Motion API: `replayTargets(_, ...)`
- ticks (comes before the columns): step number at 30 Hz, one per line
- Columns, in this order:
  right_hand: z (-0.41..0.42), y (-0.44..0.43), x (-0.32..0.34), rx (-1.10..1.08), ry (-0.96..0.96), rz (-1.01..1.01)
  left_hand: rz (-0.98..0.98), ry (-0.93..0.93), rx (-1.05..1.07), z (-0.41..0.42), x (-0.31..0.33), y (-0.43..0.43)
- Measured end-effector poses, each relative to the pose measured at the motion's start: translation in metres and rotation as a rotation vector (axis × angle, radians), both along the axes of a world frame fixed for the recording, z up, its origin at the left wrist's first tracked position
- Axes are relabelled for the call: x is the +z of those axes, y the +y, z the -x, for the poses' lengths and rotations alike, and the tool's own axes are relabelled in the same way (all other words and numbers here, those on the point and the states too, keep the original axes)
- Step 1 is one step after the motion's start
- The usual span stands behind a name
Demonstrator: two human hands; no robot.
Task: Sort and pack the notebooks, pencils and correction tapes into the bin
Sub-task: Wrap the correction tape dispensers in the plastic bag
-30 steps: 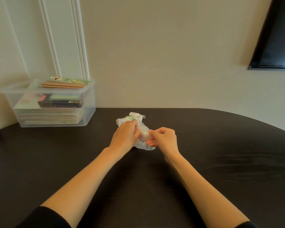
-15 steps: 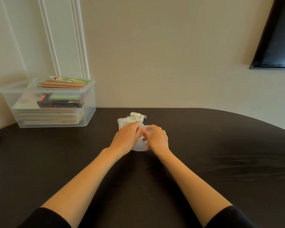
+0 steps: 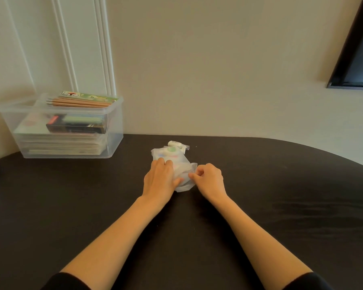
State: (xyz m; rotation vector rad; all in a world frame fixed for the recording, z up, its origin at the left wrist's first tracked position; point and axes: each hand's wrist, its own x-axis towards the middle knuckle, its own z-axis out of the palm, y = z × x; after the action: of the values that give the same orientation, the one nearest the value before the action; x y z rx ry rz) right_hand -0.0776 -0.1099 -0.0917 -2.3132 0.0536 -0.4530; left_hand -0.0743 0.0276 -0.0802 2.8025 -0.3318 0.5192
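In the head view, a dark table (image 3: 281, 206) stands against a pale wall. Near the middle of it lies a thin, half-clear plastic bag (image 3: 170, 156), and both hands are on its near end. The left hand (image 3: 159, 181) lies on top of the bag with bent fingers over it and the thumb against its near edge, so it grasps the bag and holds it down. The right hand (image 3: 210, 180) has curled fingers and pinches the bag's right edge. Small coloured shapes, one green and round, show through the plastic, but they are too blurred to name. Just behind the bag, touching it or almost, lies a white correction tape (image 3: 177, 145).

At the far left of the table stands a clear bin (image 3: 113, 130). Inside it is a stack of notebooks (image 3: 61, 145), and pencils (image 3: 80, 102) lie across the top.
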Motion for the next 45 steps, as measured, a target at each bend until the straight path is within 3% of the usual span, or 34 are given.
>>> replayTargets(5, 0.008, -0.008, 0.006, 0.165, -0.079, 0.024, 0.141, -0.003, 0.075, -0.003, -0.003, -0.002)
replayTargets(10, 0.015, -0.010, 0.003, 0.409, 0.051, 0.197, 0.191, 0.006, 0.092, -0.005, -0.004, -0.006)
replayTargets(17, 0.002, 0.000, 0.017, 0.247, 0.196, 0.008, 0.330, 0.167, 0.026, -0.016, -0.006, 0.016)
replayTargets(25, -0.013, 0.025, 0.014, 0.095, 0.084, 0.159, 0.405, 0.156, -0.079, -0.020, -0.010, 0.020)
replayTargets(30, -0.021, 0.025, 0.013, -0.042, 0.050, 0.422, 0.386, 0.203, -0.121, -0.024, -0.008, 0.024)
replayTargets(35, -0.026, 0.025, 0.007, -0.039, 0.021, 0.200, 0.380, 0.322, -0.216, -0.033, -0.003, 0.031)
replayTargets(37, -0.025, 0.024, 0.005, -0.036, -0.001, 0.093, 0.484, 0.387, -0.243, -0.035, 0.000, 0.031)
replayTargets(40, -0.026, 0.022, 0.001, -0.009, 0.015, 0.043, 0.660, 0.385, -0.127, -0.042, 0.001, 0.031)
replayTargets(45, -0.030, 0.022, 0.000, -0.029, 0.041, 0.125, 0.445, 0.232, 0.073, -0.052, -0.002, 0.030)
